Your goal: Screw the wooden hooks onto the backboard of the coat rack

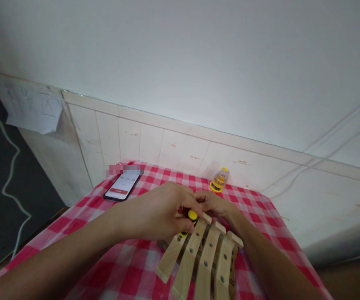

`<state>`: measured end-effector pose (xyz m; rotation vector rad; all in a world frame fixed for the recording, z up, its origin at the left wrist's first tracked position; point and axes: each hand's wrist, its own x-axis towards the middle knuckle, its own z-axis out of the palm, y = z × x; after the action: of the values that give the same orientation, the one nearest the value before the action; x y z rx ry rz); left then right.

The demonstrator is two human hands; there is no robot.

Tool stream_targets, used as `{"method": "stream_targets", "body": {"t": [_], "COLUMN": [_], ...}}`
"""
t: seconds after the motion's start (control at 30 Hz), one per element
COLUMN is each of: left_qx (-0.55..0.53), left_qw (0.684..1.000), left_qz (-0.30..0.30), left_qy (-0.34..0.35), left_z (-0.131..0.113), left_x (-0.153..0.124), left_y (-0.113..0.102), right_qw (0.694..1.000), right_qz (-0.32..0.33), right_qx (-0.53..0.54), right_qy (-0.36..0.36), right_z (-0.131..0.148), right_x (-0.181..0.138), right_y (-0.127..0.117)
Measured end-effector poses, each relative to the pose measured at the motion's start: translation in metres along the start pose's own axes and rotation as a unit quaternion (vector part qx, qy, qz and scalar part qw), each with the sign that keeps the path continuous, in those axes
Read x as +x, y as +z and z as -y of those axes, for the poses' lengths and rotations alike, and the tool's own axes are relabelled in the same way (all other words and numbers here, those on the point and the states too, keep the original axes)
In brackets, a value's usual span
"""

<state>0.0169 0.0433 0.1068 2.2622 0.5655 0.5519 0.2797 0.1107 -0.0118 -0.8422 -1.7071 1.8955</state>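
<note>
My left hand (159,212) grips a yellow screwdriver (192,216) over the wooden rack (203,258) on the red-checked surface (129,266); my right hand (212,204) pinches its tip. Phone (122,187) and bit holder (219,180) sit near the white paneled wall (167,146).

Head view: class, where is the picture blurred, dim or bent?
Head view: a pixelated patch masks something above the phone; the left edge is dark; the wall trim bows, lens distortion; light falls softly on both hands, left hand, right hand.
</note>
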Motion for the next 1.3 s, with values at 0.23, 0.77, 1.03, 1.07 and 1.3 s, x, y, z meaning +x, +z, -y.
{"method": "stream_targets", "body": {"t": [0.23, 0.77, 1.03, 1.07, 1.3], "left_qx": [-0.007, 0.004, -0.006, -0.011, 0.004], "left_qw": [1.0, 1.0, 1.0, 1.0, 1.0], "left_qz": [0.021, 0.017, -0.005, -0.007, -0.005], "left_qy": [0.013, 0.021, 0.013, 0.005, -0.016], "left_z": [-0.0063, 0.0006, -0.0022, -0.0025, -0.0028], "left_x": [0.0007, 0.0011, -0.0011, -0.0014, -0.0016], "left_y": [-0.002, 0.0012, -0.0014, -0.0016, -0.0023], "right_qw": [1.0, 1.0, 1.0, 1.0, 1.0], "right_qz": [0.003, 0.016, 0.006, 0.006, 0.003], "right_qx": [0.001, -0.002, -0.004, -0.002, 0.009], "right_qy": [0.003, -0.002, -0.001, 0.001, 0.007], "right_z": [0.002, -0.0012, -0.0023, -0.002, 0.0003], "right_x": [-0.0011, -0.0007, 0.0014, 0.0019, 0.0052], "right_y": [0.0021, -0.0005, -0.0009, -0.0008, 0.002]}}
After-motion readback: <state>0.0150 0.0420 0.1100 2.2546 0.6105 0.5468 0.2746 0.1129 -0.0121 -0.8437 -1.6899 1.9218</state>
